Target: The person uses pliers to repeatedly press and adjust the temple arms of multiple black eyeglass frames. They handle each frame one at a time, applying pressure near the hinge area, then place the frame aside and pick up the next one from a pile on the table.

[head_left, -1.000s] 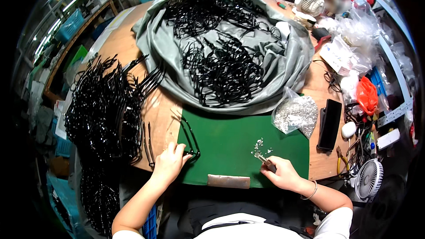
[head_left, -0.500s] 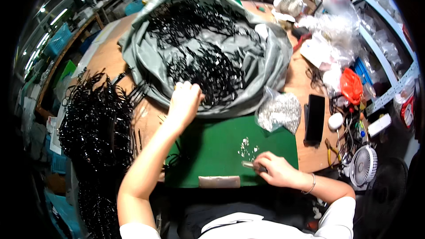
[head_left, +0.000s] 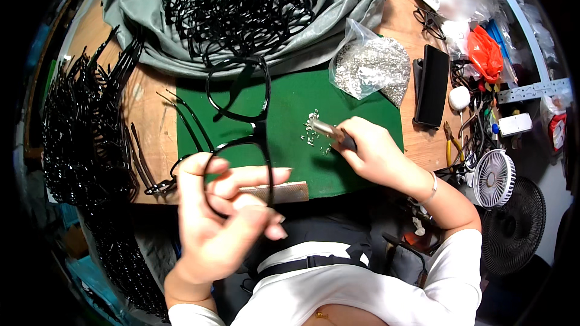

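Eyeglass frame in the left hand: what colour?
The eyeglass frame is glossy black; it shows best in the current head view.

Mat (head_left: 290, 99) before the cloth (head_left: 347, 0), heap (head_left: 84, 133) on the left.
Frames (head_left: 241, 9) lie in the cloth; glasses (head_left: 260, 130) above the mat, left of the bits (head_left: 310, 139) on it; bag (head_left: 365, 69) at the mat's far right corner; pliers (head_left: 449, 145), then fan (head_left: 493, 179), to its right.

Workshop: pliers (head_left: 451, 137), heaped eyeglass frames (head_left: 241, 12)
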### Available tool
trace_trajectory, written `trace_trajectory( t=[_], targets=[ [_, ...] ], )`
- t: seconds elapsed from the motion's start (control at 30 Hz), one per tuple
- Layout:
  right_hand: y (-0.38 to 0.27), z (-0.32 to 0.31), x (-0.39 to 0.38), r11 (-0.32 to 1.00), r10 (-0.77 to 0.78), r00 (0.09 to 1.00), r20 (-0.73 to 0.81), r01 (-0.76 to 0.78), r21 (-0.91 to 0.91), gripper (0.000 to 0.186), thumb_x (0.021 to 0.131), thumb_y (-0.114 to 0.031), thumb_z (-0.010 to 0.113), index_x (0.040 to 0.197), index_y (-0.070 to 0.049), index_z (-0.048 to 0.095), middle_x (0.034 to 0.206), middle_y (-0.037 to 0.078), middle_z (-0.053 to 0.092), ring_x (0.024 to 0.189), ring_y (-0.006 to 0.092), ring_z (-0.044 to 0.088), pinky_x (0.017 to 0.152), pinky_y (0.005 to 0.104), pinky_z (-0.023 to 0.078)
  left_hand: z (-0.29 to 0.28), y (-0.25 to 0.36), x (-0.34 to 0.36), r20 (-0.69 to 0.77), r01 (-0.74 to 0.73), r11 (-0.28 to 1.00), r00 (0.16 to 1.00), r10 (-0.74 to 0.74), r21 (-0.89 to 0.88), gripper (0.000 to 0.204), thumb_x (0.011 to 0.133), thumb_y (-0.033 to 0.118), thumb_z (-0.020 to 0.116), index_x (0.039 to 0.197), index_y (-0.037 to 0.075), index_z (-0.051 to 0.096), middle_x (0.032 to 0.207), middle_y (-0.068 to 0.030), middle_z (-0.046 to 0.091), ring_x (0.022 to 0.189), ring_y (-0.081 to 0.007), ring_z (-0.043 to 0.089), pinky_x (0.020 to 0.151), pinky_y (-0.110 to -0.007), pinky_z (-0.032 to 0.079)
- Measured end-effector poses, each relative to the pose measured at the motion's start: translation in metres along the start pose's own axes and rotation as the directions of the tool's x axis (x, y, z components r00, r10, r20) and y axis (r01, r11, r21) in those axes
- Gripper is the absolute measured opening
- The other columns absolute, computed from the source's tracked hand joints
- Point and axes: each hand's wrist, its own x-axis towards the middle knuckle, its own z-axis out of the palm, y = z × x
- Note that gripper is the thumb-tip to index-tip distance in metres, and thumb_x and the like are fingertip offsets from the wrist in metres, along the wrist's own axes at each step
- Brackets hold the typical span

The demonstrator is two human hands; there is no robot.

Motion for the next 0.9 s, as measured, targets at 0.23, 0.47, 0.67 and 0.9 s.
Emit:
trace_trajectory(
  t=[0.23, 0.47, 0.67, 0.9],
  targets=[
    [0.013, 0.029, 0.008, 0.999, -0.03, 0.998, 0.054, 0.032, -0.03, 0.016, 0.068, -0.005, 0.059, 0.079, 0.0, 0.05, 0.075, 0.016, 0.052, 0.071, 0.034, 0.054, 0.064, 0.0407, 0.045, 0.005, -0.055, -0.017, -0.057, -0.168, 0.985, 0.984, 0.17, 0.047, 0.082, 0.071, -0.011, 0.061, 0.129, 0.008, 0.007, 0.106, -0.0241, 0.05, 0.07, -0.0095, 0.057, 0.067, -0.019, 0.044],
    [0.009, 0.028, 0.008, 0.993, -0.062, 0.997, 0.042, 0.066, -0.099, 0.015, 0.068, -0.003, 0.058, 0.08, 0.001, 0.049, 0.073, 0.015, 0.051, 0.069, 0.0337, 0.054, 0.063, 0.0394, 0.045, 0.013, -0.062, -0.004, 0.026, -0.132, 0.987, 0.991, 0.13, 0.096, 0.098, 0.064, -0.013, 0.063, 0.134, 0.011, -0.002, 0.11, -0.0217, 0.046, 0.074, -0.0161, 0.059, 0.073, -0.031, 0.051],
    [-0.033, -0.012, -0.023, 0.824, 0.205, 0.973, 0.108, -0.231, 0.518, 0.013, 0.078, -0.009, 0.059, 0.08, 0.001, 0.051, 0.071, 0.012, 0.053, 0.062, 0.0201, 0.053, 0.057, 0.0301, 0.042, 0.026, -0.08, 0.007, 0.091, -0.313, 0.87, 0.949, 0.302, 0.381, 0.092, 0.069, -0.013, 0.061, 0.133, 0.005, -0.002, 0.121, -0.0228, 0.041, 0.081, -0.0151, 0.056, 0.074, -0.024, 0.047],
    [-0.044, 0.002, -0.038, 0.647, 0.156, 0.988, -0.019, -0.087, 0.757, 0.014, 0.08, -0.009, 0.06, 0.085, 0.0, 0.05, 0.076, 0.004, 0.051, 0.069, 0.0095, 0.05, 0.061, 0.0216, 0.042, 0.047, -0.086, 0.006, -0.016, -0.326, 0.787, 0.92, 0.392, 0.523, 0.088, 0.067, -0.012, 0.062, 0.132, 0.0, 0.004, 0.118, -0.0228, 0.044, 0.084, -0.0173, 0.055, 0.074, -0.025, 0.049]
  ],
)
